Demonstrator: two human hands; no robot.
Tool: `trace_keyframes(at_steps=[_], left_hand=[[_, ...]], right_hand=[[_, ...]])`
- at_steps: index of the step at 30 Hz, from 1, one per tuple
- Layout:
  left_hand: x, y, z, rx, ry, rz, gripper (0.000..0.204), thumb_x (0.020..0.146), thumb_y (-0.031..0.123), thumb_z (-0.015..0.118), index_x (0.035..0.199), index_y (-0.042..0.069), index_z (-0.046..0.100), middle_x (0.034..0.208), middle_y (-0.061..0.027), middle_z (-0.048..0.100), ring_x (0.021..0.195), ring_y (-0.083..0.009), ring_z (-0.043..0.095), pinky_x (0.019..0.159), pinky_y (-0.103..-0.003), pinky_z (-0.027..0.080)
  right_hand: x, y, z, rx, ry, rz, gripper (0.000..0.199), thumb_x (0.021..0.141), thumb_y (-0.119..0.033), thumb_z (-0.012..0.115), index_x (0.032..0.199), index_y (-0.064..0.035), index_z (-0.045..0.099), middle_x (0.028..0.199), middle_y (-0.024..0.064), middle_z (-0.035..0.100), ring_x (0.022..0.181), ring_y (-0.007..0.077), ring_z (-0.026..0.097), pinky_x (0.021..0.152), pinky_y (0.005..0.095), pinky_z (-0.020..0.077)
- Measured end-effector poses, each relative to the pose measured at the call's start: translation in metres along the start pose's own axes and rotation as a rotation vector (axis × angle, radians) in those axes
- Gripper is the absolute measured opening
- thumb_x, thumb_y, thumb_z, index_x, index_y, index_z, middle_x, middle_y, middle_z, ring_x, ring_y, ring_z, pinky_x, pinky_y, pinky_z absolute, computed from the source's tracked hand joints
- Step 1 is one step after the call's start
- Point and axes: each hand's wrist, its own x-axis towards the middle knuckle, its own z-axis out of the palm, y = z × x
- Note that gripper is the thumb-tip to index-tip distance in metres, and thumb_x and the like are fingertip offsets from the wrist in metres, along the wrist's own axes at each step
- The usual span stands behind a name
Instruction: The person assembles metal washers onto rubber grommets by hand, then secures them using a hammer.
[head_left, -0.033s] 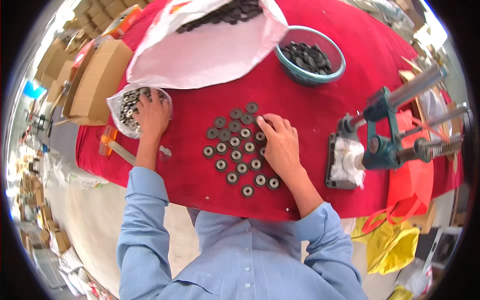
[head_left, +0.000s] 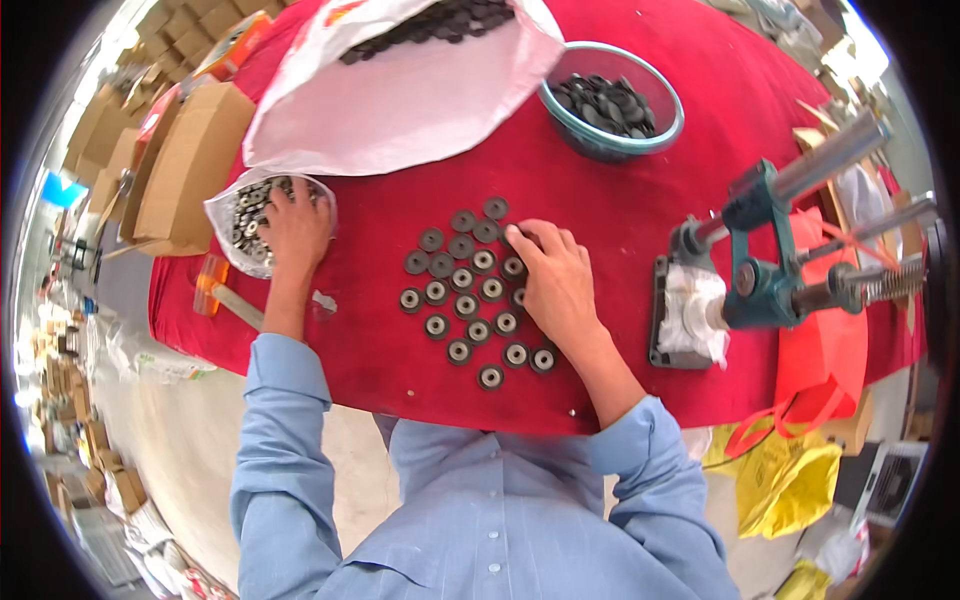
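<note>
My right hand (head_left: 558, 280) rests at the right edge of the spread of black discs (head_left: 463, 279) on the red cloth (head_left: 390, 350). Its fingers are bent and close together, the thumb and forefinger reaching toward the far side; I cannot tell whether they pinch a disc. One disc lies partly hidden against my fingers, and the rest spread to the left and nearer. The nearer ones have metal centres; a group at the far left of the spread looks plain dark.

My left hand (head_left: 298, 228) is well apart from them, to the left, fingers dipped loosely among small metal parts (head_left: 247, 215) in a white plastic bag (head_left: 221, 212). The fingertips are buried, so whether I have hold of one I cannot tell.

Beyond the discs, to the far right, stands a bowl (head_left: 673, 133) of black pieces; a green press (head_left: 745, 275) stands right of my right hand.
</note>
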Motion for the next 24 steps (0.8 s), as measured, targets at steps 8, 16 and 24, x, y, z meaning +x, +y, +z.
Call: trace_keyframes(at_steps=[8,16,24], left_hand=[[0.030,0.002,0.003,-0.006,0.015,0.175,0.037,0.105,0.035,0.063,0.132,0.012,0.056,0.125,-0.0251,0.058,0.107,-0.0468,0.070,0.079,-0.061,0.061],[0.043,-0.014,0.012,-0.133,0.068,0.219,0.025,0.110,0.028,0.056,0.122,0.007,0.059,0.113,-0.0293,0.067,0.094,-0.0503,0.072,0.074,-0.058,0.061],[0.045,-0.023,-0.003,-0.506,0.403,0.124,0.026,0.110,0.024,0.060,0.117,0.000,0.067,0.098,-0.0268,0.070,0.081,-0.0456,0.069,0.075,-0.053,0.055]], right_hand=[[0.004,0.021,-0.002,0.263,0.123,0.102,0.029,0.086,0.006,0.068,0.111,-0.0039,0.078,0.115,0.0110,0.072,0.105,0.0324,0.072,0.087,0.0453,0.0601],[0.003,0.032,-0.008,0.351,0.149,0.183,0.021,0.089,0.006,0.065,0.104,-0.0007,0.078,0.110,0.0143,0.074,0.092,0.0338,0.075,0.081,0.0433,0.0613],[0.008,0.035,-0.005,0.383,0.176,0.187,0.018,0.089,0.004,0.066,0.101,-0.0015,0.078,0.106,0.0151,0.073,0.087,0.0353,0.075,0.077,0.0453,0.0616]])
